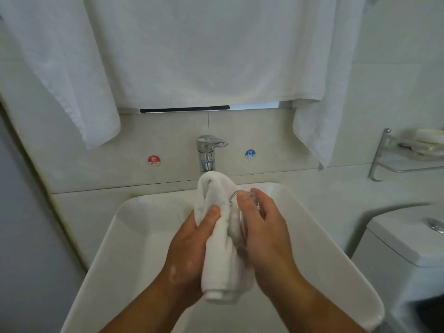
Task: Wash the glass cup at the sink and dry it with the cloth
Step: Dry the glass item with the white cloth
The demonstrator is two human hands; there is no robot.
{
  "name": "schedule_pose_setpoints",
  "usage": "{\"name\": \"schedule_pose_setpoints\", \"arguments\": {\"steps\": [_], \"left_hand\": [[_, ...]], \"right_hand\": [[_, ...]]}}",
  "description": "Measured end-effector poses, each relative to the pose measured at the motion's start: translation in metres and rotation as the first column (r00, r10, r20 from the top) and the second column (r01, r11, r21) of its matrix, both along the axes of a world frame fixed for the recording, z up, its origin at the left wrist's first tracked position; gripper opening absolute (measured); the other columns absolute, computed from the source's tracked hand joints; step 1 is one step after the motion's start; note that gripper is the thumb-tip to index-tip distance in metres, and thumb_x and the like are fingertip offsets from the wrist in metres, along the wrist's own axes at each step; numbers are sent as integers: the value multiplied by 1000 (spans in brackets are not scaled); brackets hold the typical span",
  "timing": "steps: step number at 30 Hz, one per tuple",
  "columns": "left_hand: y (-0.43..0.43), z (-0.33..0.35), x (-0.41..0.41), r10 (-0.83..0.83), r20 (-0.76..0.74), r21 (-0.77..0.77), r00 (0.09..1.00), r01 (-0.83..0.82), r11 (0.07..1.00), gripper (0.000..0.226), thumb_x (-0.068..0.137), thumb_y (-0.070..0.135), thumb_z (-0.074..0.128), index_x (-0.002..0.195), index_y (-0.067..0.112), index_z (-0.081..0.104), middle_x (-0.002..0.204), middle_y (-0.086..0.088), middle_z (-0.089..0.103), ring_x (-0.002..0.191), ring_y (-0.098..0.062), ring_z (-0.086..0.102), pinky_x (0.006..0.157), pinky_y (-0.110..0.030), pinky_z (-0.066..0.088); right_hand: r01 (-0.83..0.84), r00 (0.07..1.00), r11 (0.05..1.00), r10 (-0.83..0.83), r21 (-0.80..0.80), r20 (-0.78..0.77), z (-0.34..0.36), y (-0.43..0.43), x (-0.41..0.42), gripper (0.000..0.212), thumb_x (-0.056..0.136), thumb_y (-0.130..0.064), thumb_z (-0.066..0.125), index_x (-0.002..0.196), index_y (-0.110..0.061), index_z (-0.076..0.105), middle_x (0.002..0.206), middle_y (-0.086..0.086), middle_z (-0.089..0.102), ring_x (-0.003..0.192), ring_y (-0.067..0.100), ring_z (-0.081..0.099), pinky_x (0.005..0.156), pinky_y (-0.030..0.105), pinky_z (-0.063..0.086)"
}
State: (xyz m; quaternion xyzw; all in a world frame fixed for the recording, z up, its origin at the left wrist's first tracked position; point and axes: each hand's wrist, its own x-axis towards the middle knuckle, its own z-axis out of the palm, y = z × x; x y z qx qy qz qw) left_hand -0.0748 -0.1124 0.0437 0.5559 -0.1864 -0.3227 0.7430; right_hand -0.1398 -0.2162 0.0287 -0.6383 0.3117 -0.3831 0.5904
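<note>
A pale stone-look table [79,212] runs along the tiled wall, and a white rectangular sink [134,227] sits on it, rim raised above the surface. Behind the sink a chrome faucet [207,152] stands upright, lever pointing right. On the right wall a metal shelf [406,155] carries a soap dish [430,143] — with a pale bar in it.
</note>
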Motion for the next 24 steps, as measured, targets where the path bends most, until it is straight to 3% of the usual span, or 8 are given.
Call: {"name": "schedule_pose_setpoints", "arguments": {"steps": [2,5,10,13,15,19,22,24], "left_hand": [[3,-4,10,-42,-58,-34,997,40,999,19,101,32,56,107,20,70,78,3,82,64,-11,78,47,-21,57],[4,-12,18,-17,-103,-42,995,13,999,28,101,35,57,119,17,70,90,-6,83,73,-19,80,51,-26,60],[-1,-18,18,23,-221,-48,975,-35,998,37,100,38,59,129,16,66,103,-14,81,86,-29,80,60,-35,63],[1,-18,17,28,-243,-76,970,-47,996,42,100,42,59,134,19,63,111,-14,80,97,-34,78,74,-42,62],[1,-20,17,18,-268,-80,963,-41,996,41,100,43,57,134,21,63,112,-13,79,97,-34,78,72,-42,63],[-1,-21,15,-20,-302,-103,953,-11,995,47,99,47,53,137,22,61,119,-16,77,103,-37,76,78,-47,64],[0,-23,20,25,-285,-103,958,-56,993,44,100,47,53,135,22,62,116,-16,77,102,-37,76,86,-49,60],[1,-24,22,50,-273,-85,961,-76,993,45,99,49,54,135,24,62,117,-16,77,103,-38,76,86,-51,60]], "right_hand": [[-125,989,992,126,19,-72,0,-8,-13,82,71,-76,64,142,-36,53,138,-14,60,123,8,58,109,38,47],[-201,963,980,197,-3,-186,4,-20,-26,78,75,-54,80,144,-31,51,131,-12,62,111,4,61,94,28,49],[-73,986,995,63,-64,-153,7,-11,-21,50,60,-47,93,95,-24,66,89,-2,72,78,10,69,73,34,60],[14,995,952,-42,-307,-85,15,-11,-25,50,55,-47,94,83,-26,59,68,-3,63,59,7,57,59,28,56],[70,993,821,-109,-567,-36,14,-10,-26,50,57,-46,94,79,-28,53,64,-10,57,60,6,56,59,15,49],[121,989,414,-123,-902,77,-16,5,-19,32,79,-47,76,78,-23,55,70,-8,63,61,5,52,69,2,37],[-58,997,481,-9,-875,-71,-38,7,-26,30,96,-58,50,105,-30,55,103,-10,72,89,3,63,85,15,49],[-258,965,542,175,-800,-193,-45,5,-36,31,99,-58,45,116,-35,56,125,-23,62,113,-4,58,96,23,48]]}}
